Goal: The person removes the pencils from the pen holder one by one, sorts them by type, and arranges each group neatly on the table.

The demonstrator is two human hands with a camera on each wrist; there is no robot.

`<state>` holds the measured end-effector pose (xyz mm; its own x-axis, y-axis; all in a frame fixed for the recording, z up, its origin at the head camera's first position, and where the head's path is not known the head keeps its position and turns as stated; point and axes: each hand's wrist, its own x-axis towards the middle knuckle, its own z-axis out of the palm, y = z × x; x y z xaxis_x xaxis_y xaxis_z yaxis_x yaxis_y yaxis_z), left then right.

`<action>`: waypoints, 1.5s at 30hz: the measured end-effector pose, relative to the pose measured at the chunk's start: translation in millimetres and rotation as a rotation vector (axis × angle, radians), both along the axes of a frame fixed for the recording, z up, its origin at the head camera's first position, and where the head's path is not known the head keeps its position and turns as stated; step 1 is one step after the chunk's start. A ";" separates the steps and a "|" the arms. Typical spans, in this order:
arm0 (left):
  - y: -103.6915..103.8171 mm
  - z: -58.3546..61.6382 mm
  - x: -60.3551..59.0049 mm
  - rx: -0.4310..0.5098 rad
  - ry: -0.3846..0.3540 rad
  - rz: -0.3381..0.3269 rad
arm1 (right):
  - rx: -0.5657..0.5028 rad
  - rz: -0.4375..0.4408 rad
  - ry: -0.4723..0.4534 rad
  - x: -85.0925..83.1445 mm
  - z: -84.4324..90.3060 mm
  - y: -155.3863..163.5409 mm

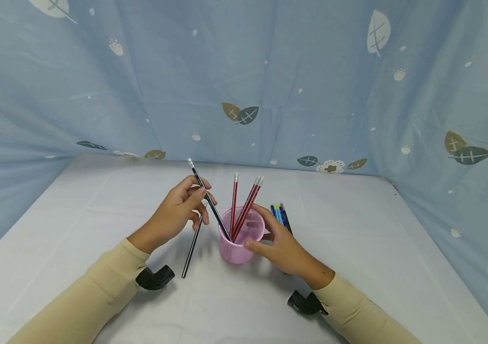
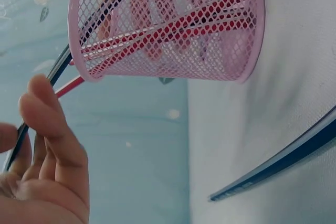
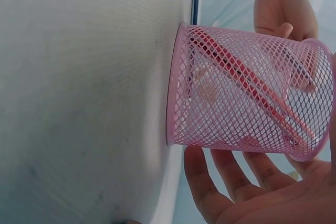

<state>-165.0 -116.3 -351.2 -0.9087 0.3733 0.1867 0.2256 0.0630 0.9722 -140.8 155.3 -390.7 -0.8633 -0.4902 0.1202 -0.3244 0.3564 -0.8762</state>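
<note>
My left hand (image 1: 175, 210) pinches a dark pencil (image 1: 214, 210) between thumb and fingers. This pencil slants with its white eraser end up and its lower end inside a pink mesh pencil cup (image 1: 236, 254). Three red pencils (image 1: 233, 200) with pale eraser tips lean in the same cup. Around the cup's right side curls my right hand (image 1: 284, 248), thumb at the near rim and fingers along the far side. In the right wrist view, the mesh cup (image 3: 236, 93) stands on the table between both hands, and the red pencils show through its wall.
Another dark pencil (image 1: 189, 253) lies on the white table (image 1: 368, 248) left of the cup, partly under my left hand. Several blue and dark pens or pencils (image 1: 281, 215) lie to the right, partly hidden by my right hand. A blue leaf-patterned curtain (image 1: 312, 95) hangs behind.
</note>
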 end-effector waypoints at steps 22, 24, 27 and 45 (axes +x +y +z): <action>-5.4 8.3 1.0 0.160 0.050 0.246 | -0.006 0.016 -0.005 1.3 3.0 -0.3; -5.5 9.2 1.5 0.173 0.047 0.266 | -0.007 0.017 0.000 0.9 2.6 -0.3; -5.6 9.8 1.9 0.169 0.041 0.275 | -0.005 0.019 0.004 0.5 2.4 -0.6; -11.9 0.6 -4.9 0.061 0.028 0.212 | -0.014 0.023 -0.010 1.5 1.7 0.0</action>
